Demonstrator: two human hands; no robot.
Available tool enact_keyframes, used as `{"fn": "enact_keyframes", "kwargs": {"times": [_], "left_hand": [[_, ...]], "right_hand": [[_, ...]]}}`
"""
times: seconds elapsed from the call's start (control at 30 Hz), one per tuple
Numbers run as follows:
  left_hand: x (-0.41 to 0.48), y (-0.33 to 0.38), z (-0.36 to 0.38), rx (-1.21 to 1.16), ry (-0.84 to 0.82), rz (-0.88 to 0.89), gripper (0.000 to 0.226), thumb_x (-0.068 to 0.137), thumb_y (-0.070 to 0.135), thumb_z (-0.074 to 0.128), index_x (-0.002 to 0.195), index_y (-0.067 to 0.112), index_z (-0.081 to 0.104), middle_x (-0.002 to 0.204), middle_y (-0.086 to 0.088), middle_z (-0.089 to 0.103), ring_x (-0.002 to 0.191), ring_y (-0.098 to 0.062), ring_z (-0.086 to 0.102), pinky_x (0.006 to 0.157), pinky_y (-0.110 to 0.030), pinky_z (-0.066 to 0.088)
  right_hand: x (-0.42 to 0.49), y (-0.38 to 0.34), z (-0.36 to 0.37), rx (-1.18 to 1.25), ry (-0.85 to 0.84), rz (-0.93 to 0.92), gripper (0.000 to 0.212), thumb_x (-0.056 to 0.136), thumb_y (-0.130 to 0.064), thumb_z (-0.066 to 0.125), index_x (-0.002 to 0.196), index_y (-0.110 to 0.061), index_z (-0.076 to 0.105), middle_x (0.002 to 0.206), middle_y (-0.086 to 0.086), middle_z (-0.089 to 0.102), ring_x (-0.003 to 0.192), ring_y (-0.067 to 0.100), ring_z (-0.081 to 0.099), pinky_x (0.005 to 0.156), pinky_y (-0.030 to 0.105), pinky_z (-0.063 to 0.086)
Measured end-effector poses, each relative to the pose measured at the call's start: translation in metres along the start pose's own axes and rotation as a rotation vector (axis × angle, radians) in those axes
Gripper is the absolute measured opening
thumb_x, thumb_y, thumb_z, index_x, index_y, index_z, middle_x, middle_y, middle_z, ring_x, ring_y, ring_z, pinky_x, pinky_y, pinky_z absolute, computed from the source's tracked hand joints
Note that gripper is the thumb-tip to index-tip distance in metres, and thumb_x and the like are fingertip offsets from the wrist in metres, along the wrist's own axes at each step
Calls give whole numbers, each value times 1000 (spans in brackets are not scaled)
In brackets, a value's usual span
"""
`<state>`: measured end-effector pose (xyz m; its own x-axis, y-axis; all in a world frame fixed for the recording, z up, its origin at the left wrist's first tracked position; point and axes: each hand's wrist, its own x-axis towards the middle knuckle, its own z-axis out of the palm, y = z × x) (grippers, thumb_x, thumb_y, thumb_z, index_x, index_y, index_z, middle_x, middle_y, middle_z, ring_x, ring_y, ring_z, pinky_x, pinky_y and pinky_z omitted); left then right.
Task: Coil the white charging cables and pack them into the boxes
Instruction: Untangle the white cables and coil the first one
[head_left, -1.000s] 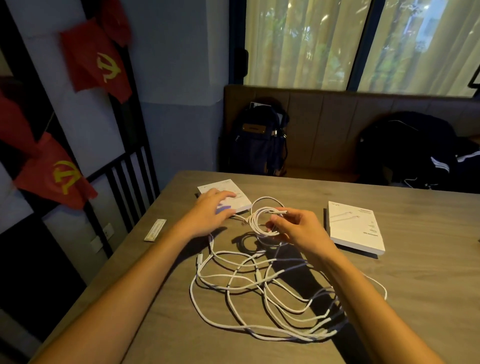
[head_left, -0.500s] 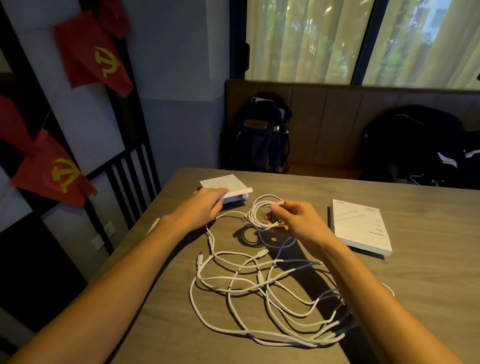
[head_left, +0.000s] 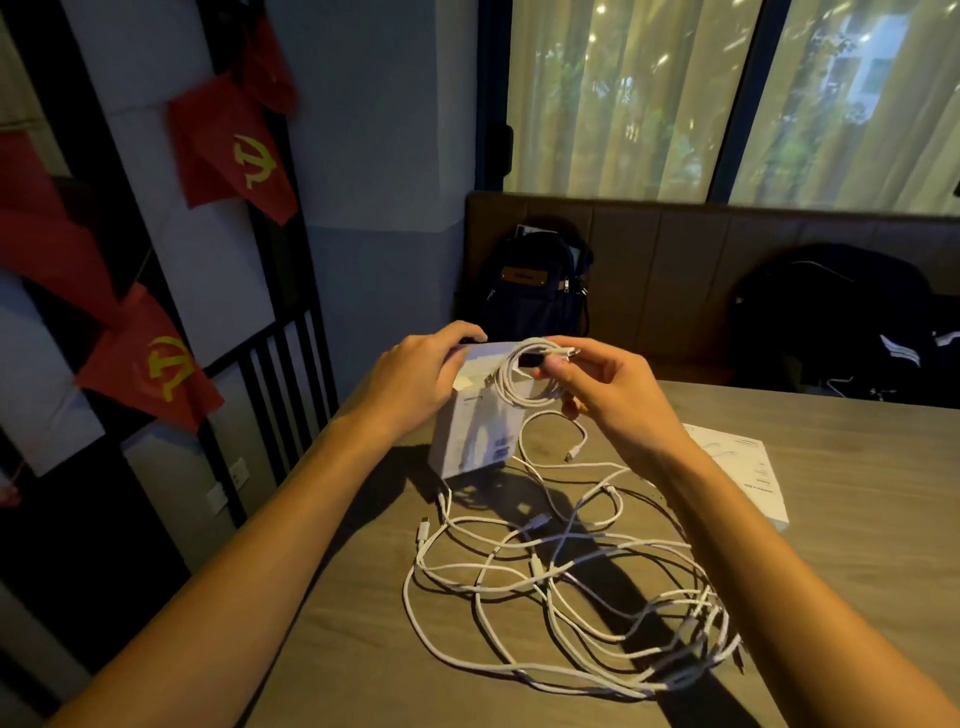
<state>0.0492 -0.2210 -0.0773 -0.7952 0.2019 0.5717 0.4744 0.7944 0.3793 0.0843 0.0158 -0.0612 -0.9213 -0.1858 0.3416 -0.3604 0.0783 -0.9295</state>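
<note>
Yellow hammer-and-sickle emblems on the red flags, nine to ten o'clock. Print on the raised box, the flat box at four o'clock, and the backpack patch: too blurred to read.

Matt wood-grain table, smooth white cardboard box, braided-looking white cables.

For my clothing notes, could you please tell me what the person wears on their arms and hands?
The left hand and right hand show no glove, ring, watch or bracelet; both arms are bare to the frame's edge, no sleeve in view.
</note>
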Motion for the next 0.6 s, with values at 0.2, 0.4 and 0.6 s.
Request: {"fn": "enact_keyframes", "kwargs": {"times": [0.2,0.4,0.6], "left_hand": [[-8,14,-13,-274,109,-13,7,106,21,50,106,26,54,88,16,66,82,0,67,54,-24,50],[-30,16,7,-446,-43,-5,31,100,0,53,96,24,72,93,10,72,82,-11,70,56,-25,56],[-37,2,21,-390,-155,-77,36,98,-2,53,75,21,68,89,17,63,93,-8,65,60,-18,52]], "right_hand": [[4,-19,-4,-40,-8,-87,30,98,-21,61,127,-15,67,102,1,77,91,15,72,64,23,55],[6,-20,-4,-377,-28,-171,29,96,-19,65,125,-17,68,106,-3,74,84,13,72,61,23,58],[1,0,-6,-528,-88,-146,29,94,-16,66,123,-20,68,108,-4,71,90,12,70,68,24,62]]}}
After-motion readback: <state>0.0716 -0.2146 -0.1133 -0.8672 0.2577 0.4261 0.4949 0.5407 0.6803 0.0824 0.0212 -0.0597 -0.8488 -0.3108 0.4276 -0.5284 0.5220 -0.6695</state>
